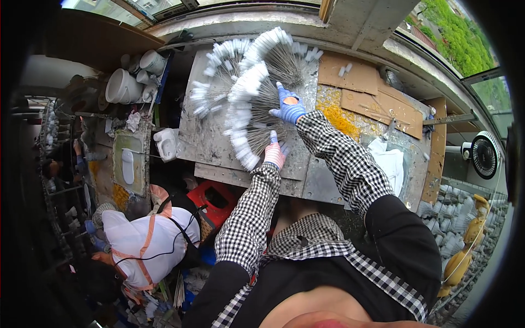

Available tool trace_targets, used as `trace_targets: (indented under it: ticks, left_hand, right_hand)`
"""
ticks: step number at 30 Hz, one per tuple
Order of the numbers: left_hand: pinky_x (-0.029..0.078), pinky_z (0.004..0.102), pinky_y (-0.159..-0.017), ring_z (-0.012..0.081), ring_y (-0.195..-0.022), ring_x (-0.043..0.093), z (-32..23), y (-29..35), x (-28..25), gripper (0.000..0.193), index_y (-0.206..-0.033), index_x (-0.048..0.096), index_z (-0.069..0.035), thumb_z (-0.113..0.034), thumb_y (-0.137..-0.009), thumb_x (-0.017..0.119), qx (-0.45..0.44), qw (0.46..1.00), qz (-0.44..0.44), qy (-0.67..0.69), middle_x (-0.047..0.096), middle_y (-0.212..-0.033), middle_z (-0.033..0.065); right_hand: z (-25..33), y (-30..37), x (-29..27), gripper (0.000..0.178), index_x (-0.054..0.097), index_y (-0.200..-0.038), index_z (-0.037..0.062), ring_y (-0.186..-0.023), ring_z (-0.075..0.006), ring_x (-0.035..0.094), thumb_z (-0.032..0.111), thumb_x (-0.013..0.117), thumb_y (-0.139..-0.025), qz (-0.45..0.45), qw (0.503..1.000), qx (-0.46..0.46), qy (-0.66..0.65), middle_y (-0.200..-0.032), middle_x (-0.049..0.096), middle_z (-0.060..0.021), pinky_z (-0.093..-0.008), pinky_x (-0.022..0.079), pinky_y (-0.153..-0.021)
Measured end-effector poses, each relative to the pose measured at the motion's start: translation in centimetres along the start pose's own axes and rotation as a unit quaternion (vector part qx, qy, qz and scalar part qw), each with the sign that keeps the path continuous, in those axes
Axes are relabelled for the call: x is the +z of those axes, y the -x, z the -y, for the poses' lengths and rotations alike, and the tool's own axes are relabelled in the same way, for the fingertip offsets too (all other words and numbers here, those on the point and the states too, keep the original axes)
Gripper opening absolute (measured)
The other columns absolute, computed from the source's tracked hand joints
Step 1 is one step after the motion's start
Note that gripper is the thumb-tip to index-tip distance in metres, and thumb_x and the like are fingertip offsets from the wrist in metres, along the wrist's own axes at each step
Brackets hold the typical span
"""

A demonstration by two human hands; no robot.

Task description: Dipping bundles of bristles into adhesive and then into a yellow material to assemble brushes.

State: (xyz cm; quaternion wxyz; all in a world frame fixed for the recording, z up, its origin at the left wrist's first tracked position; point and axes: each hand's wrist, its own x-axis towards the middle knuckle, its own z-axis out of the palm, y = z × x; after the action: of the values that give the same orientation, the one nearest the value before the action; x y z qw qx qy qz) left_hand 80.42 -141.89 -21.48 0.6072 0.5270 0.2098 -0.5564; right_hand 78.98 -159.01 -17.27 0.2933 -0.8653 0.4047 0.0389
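Note:
Thin metal rods with white cylindrical tips (249, 90) lie fanned in several overlapping bunches on a stained grey board (205, 145). The tips point mostly left and away from me, and the bare rod ends gather toward my hands. My left hand (275, 155), in a pink-and-white striped glove, is at the near end of the closest bunch, fingers apart against the rods. Farther up, my right hand (290, 106) wears a blue striped glove with a hole on its back. Its thumb and forefinger are spread beside the rod ends. Both palms are hidden.
Yellow rings (342, 120) lie by cardboard sheets (396, 109) at the right, near a white cloth (389, 164). White buckets (121, 86) and a white jug (166, 144) stand left. A co-worker in white (147, 243) sits at lower left by a red stool (213, 199). A fan (484, 156) is far right.

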Motion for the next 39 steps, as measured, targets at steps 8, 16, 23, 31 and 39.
trace_targets:
  ticks: [8, 16, 23, 31, 39]
  left_hand:
    - [0.05, 0.0498, -0.103, 0.0407, -0.128, 0.054, 0.4, 3.0, -4.8, 0.067, -0.151, 0.032, -0.006, -0.035, -0.099, 0.063, -0.032, 0.974, 0.136, -0.177, 0.045, -0.148, 0.0267]
    - [0.052, 0.0442, -0.088, 0.0346, -0.097, 0.064, 6.7, 5.1, -3.1, 0.029, -0.113, 0.065, -0.006, -0.018, -0.087, 0.071, 0.455, 0.362, 0.359, -0.73, 0.067, -0.106, 0.016]
    - [0.043, 0.0489, -0.099, 0.0346, -0.114, 0.055, 10.0, 2.1, -0.3, 0.036, -0.116, 0.062, -0.011, -0.027, -0.086, 0.07, 0.505, 0.157, 0.495, -0.689, 0.06, -0.117, 0.012]
    - [0.04, 0.0488, -0.102, 0.0347, -0.115, 0.052, 10.3, 0.6, -2.5, 0.036, -0.12, 0.061, -0.01, -0.018, -0.086, 0.069, 0.546, 0.103, 0.466, -0.689, 0.057, -0.121, 0.0125]
    - [0.038, 0.0491, -0.105, 0.0332, -0.116, 0.05, 11.7, 0.7, -2.5, 0.036, -0.121, 0.06, -0.01, -0.021, -0.087, 0.067, 0.539, 0.082, 0.462, -0.699, 0.056, -0.121, 0.0119]
  right_hand:
    - [-3.6, 19.3, 2.7, 0.053, 0.055, -0.132, 0.0024, -0.117, -0.034, 0.06, 0.028, 0.07, -0.088, -0.178, 0.968, -0.124, -0.126, -0.125, 0.064, -0.018, -0.0427, 0.047, -0.1]
    - [-7.4, 43.9, 18.5, 0.034, 0.065, -0.114, 0.0121, -0.094, -0.0317, 0.07, 0.038, 0.064, -0.093, -0.048, 0.918, 0.281, -0.274, -0.099, 0.074, -0.0118, -0.0413, 0.055, -0.083]
    - [-5.4, 56.0, 48.3, 0.037, 0.065, -0.118, 0.0154, -0.108, -0.0339, 0.066, 0.04, 0.06, -0.09, 0.139, 0.769, 0.569, -0.256, -0.116, 0.07, -0.0141, -0.046, 0.052, -0.094]
    - [-0.2, 58.0, 64.3, 0.069, 0.042, -0.153, 0.017, -0.152, -0.029, 0.024, 0.059, 0.043, -0.098, 0.354, 0.79, 0.401, -0.3, -0.164, 0.03, -0.0063, -0.0487, 0.022, -0.122]
    - [-8.1, 56.4, 62.4, 0.067, 0.042, -0.153, 0.021, -0.15, -0.0306, 0.027, 0.061, 0.041, -0.099, 0.498, 0.784, 0.289, -0.232, -0.161, 0.035, -0.0062, -0.0538, 0.025, -0.118]
